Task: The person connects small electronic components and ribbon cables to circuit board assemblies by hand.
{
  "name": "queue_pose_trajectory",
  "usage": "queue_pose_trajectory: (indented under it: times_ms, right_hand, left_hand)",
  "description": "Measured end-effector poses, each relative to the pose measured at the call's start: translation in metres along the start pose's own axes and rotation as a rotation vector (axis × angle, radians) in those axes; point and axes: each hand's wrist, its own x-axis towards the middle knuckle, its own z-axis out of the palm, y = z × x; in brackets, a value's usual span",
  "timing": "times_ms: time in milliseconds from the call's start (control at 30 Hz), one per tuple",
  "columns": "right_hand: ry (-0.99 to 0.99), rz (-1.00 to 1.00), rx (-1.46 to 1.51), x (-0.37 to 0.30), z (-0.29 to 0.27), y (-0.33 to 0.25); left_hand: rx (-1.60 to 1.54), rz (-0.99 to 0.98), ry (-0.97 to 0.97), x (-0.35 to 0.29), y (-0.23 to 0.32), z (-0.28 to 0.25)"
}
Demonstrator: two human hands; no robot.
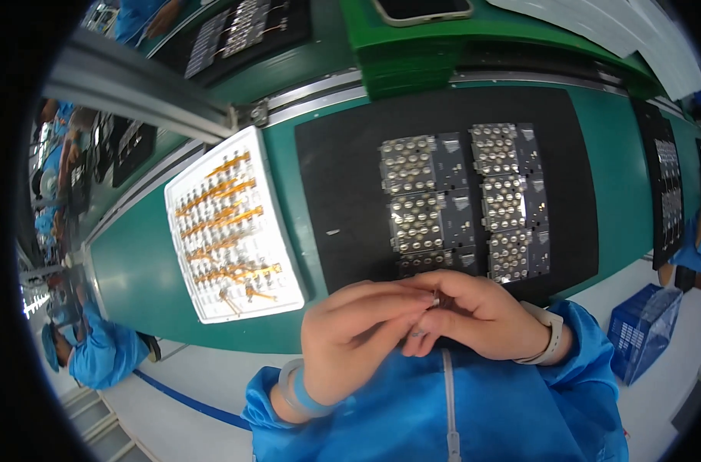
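Note:
My left hand (pixel 358 331) and my right hand (pixel 477 312) meet close to my chest, fingertips pinched together on a tiny metal part (pixel 435 302) that is mostly hidden between them. A blue wrist strap sits on the left wrist, a pale watch band on the right. Just beyond the hands lies a black mat (pixel 350 192) carrying two columns of dark panels (pixel 462 200) covered with silvery domes. To the left of the mat stands a white tray (pixel 270 200) holding rows of thin orange flex strips (pixel 223 223).
The mat and tray rest on a green conveyor bench (pixel 135 254). A green box with a phone (pixel 423 9) on top stands at the back. Other workers in blue coats sit at left (pixel 96 354) and right (pixel 700 239). A blue crate (pixel 643 327) stands on the floor.

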Motion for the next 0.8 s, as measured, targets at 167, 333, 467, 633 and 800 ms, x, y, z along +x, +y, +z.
queue_pose_trajectory:
  times_ms: [167,333,467,633,800]
  right_hand:
    - [0.119,-0.032,0.051,-0.018,-0.018,0.000]
    - [0.067,-0.004,0.040,-0.024,-0.025,-0.002]
    - [0.103,0.012,0.128,-0.026,-0.025,-0.001]
    - [0.315,-0.033,-0.342,-0.036,-0.028,-0.011]
    - [0.370,-0.101,-0.662,-0.047,-0.032,-0.014]
  left_hand:
    - [0.214,0.085,0.220,0.004,-0.003,0.012]
    - [0.381,0.250,0.034,0.012,-0.010,0.005]
    - [0.438,0.364,-0.025,0.016,-0.009,0.011]
    - [0.608,0.413,-0.084,0.017,-0.006,0.018]
    - [0.978,0.628,-0.203,0.014,-0.015,0.027]
